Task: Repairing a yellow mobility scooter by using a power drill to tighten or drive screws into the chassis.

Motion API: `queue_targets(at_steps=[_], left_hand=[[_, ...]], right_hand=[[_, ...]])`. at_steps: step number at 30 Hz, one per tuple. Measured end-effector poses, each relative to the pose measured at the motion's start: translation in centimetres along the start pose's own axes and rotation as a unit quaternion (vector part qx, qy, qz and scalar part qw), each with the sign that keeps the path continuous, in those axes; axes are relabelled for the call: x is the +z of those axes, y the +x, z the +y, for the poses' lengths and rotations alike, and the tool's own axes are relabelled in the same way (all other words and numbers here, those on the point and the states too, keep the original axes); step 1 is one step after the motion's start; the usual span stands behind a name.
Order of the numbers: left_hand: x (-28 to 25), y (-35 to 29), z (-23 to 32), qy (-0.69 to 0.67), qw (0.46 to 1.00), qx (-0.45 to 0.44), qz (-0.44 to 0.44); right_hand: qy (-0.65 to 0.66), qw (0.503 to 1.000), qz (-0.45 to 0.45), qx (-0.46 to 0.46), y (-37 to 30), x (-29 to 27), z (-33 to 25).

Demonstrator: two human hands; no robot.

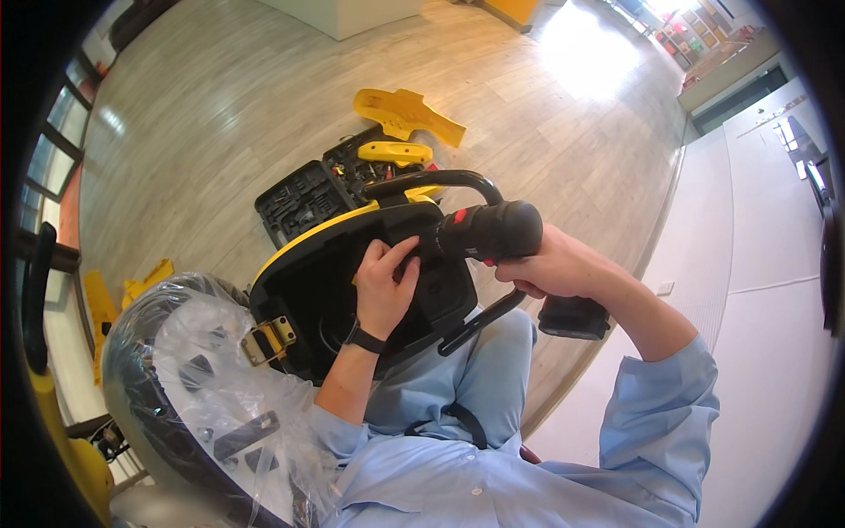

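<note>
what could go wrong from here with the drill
The left hand's fingertips are right by the front end of the cordless drill that the right hand holds, so a slip could nip them. The drill might also skid and scratch the yellow-edged black plastic shell beneath it.

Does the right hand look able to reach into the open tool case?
Probably not: the right hand grips the black drill, and the yellow-edged shell lies between that hand and the tool case.
</note>
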State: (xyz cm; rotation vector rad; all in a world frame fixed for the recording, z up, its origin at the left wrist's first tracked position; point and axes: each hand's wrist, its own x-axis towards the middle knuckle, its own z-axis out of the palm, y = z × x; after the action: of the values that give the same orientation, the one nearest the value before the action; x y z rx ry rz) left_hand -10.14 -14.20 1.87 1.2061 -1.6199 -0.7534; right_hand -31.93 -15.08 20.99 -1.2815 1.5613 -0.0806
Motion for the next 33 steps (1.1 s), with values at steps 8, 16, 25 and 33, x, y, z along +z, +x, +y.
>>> queue_targets(at_steps=[8,16,25,33], left_hand=[[0.0,0.0,0.2,-0.006,1.000,-0.009,0.000],[0.1,0.1,0.1,-0.004,1.000,-0.012,-0.007],[0.1,0.2,0.1,-0.007,1.000,-0.012,-0.001],[0.0,0.2,0.4,-0.009,1.000,-0.006,-0.003]], right_hand=[[-0.010,1.000,-0.011,0.015,-0.2,0.0,-0.4],[0.006,1.000,-0.011,-0.003,0.0,0.1,0.4],[0.042,0.999,-0.018,-0.014,-0.1,0.8,0.1],[0.068,0.998,-0.019,0.002,0.1,0.7,1.2]])
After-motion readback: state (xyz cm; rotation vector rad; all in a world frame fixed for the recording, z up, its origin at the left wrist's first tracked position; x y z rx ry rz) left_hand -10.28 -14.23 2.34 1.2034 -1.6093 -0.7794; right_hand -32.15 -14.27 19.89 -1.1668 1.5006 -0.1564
